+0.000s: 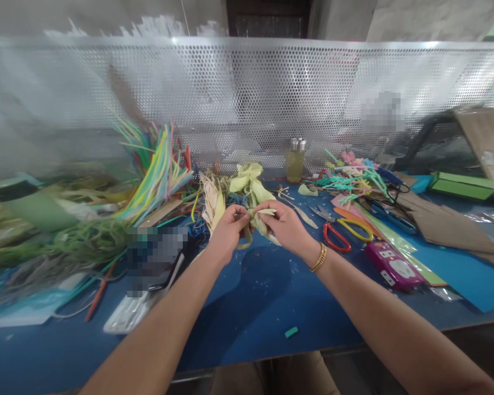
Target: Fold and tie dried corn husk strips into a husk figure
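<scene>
My left hand (227, 230) and my right hand (286, 226) meet above the middle of the blue table (247, 307). Both pinch pale yellow-green husk strips (260, 215) held between them, fingers closed on the strips. One strip loops down below my fingers. A gold bracelet (319, 258) circles my right wrist. Just behind my hands lies a heap of more pale husk pieces (234, 189).
A bundle of coloured straws (156, 170) fans out at the left. Red and yellow scissors (346, 233), a pink device (393, 266), a small bottle (296, 159), brown paper (440, 219) and green boxes (461, 185) lie right. A perforated metal screen (247, 93) stands behind.
</scene>
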A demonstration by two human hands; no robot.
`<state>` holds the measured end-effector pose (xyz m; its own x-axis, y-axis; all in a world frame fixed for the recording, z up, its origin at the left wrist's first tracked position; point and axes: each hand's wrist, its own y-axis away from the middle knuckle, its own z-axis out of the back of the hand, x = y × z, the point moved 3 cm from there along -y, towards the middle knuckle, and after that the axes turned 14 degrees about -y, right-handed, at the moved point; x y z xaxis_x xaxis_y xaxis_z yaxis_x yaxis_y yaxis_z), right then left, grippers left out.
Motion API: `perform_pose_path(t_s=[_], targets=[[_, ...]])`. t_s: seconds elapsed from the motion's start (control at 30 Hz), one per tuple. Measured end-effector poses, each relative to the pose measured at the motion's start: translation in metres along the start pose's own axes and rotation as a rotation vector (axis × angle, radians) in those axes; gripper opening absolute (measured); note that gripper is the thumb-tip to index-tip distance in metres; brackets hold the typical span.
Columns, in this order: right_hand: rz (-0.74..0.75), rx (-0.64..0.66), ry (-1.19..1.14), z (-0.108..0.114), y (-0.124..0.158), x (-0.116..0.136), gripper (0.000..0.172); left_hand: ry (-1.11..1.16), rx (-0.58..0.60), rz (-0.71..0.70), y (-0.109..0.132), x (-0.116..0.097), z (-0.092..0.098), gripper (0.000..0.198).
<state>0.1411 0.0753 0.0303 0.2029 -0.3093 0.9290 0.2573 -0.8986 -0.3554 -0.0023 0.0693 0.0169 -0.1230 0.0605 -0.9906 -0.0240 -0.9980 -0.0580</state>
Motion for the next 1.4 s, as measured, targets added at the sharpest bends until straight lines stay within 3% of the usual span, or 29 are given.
perform_pose_path(t_s=[0.13, 0.4, 0.6, 0.73, 0.87, 0.97, 1.2, 1.4], targets=[[0.060, -0.007, 0.032, 0.000, 0.002, 0.004, 0.015, -0.017, -0.019, 0.014, 0.000, 0.002, 0.000, 0.021], [-0.088, -0.027, -0.141, -0.003, 0.002, 0.003, 0.013, -0.042, -0.054, 0.024, -0.001, 0.004, 0.000, 0.019], [0.001, -0.015, 0.056, 0.001, 0.001, -0.003, 0.017, -0.053, -0.094, 0.050, -0.002, 0.005, 0.002, 0.013], [-0.089, -0.074, 0.001, 0.003, 0.002, 0.001, 0.013, -0.039, -0.100, 0.108, 0.000, 0.004, 0.001, 0.013], [-0.122, 0.049, -0.066, -0.003, 0.002, 0.003, 0.016, -0.007, -0.087, 0.142, 0.001, 0.003, 0.000, 0.011], [-0.050, 0.092, 0.042, -0.004, 0.002, 0.000, 0.014, 0.027, -0.082, 0.143, 0.000, 0.003, 0.000, 0.011], [0.111, 0.033, 0.473, 0.003, -0.001, 0.000, 0.025, 0.058, -0.061, 0.128, -0.001, 0.008, -0.001, 0.029], [0.179, -0.056, 0.463, 0.007, 0.000, 0.001, 0.013, 0.080, -0.051, 0.131, -0.003, 0.010, 0.000, 0.033]])
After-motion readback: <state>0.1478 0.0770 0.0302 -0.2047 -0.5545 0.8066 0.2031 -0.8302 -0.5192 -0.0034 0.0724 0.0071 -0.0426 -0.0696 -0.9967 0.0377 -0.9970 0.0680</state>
